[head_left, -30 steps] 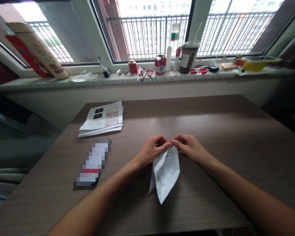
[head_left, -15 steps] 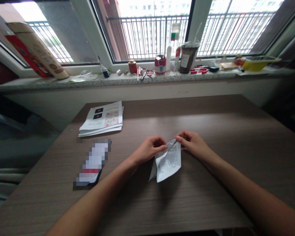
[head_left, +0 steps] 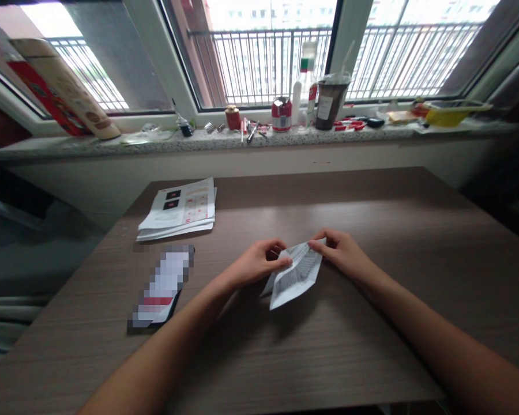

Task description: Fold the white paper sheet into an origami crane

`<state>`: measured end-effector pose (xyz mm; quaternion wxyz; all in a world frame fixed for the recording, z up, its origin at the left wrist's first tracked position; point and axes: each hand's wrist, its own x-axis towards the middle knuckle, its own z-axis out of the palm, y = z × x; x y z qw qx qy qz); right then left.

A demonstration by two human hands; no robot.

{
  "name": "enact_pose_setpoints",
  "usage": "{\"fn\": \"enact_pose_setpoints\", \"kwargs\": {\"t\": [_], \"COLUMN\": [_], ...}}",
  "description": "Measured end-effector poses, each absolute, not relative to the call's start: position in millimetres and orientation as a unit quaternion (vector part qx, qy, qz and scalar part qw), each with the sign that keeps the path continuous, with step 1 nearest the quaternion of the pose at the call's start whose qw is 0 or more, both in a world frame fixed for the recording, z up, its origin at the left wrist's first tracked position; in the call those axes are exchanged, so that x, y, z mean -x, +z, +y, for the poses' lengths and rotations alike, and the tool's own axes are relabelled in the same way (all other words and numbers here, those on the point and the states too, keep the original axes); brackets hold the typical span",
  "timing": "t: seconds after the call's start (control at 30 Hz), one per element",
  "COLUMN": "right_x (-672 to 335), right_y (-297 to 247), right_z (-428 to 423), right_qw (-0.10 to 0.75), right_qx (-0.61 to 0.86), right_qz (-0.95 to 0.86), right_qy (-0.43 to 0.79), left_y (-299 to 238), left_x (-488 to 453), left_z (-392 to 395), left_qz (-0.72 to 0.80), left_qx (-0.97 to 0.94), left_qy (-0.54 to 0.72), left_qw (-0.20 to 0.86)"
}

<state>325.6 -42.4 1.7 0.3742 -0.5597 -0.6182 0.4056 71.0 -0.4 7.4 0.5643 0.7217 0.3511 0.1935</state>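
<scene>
A folded sheet of printed paper is held between my two hands, above the middle of the table. Its lower edges hang loose, and a second flap shows behind the front one at the left. My left hand pinches the paper's upper left side, thumb on the front face. At the upper right corner, my right hand grips it between thumb and fingers. The fingertips behind the paper are hidden.
On the brown table, a phone with a blurred screen lies left of my left forearm. Behind it is a stack of printed papers. The windowsill holds a can, a drink cup and a yellow container.
The paper has tilted, its lower edge swinging up and left, and its printed front face opens out more towards me. Both hands stay almost in place, still holding it.
</scene>
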Motion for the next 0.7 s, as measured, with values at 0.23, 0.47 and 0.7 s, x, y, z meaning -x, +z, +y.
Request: {"fn": "enact_pose_setpoints", "kwargs": {"t": [0.23, 0.47, 0.7], "right_x": [-329, -331, -333], "right_y": [5, 17, 28], "right_z": [-41, -42, -44], "right_qw": [0.37, 0.313, 0.186], "right_qx": [0.566, 0.522, 0.493], "right_qz": [-0.594, -0.631, -0.671], "right_qy": [0.435, 0.481, 0.522], "left_y": [6, 8, 13], "left_x": [-65, -71, -79], "left_z": [8, 2, -8], "left_qz": [0.368, 0.373, 0.352], "left_qx": [-0.695, -0.715, -0.751], "left_qy": [0.241, 0.242, 0.217], "left_qw": [0.569, 0.54, 0.514]}}
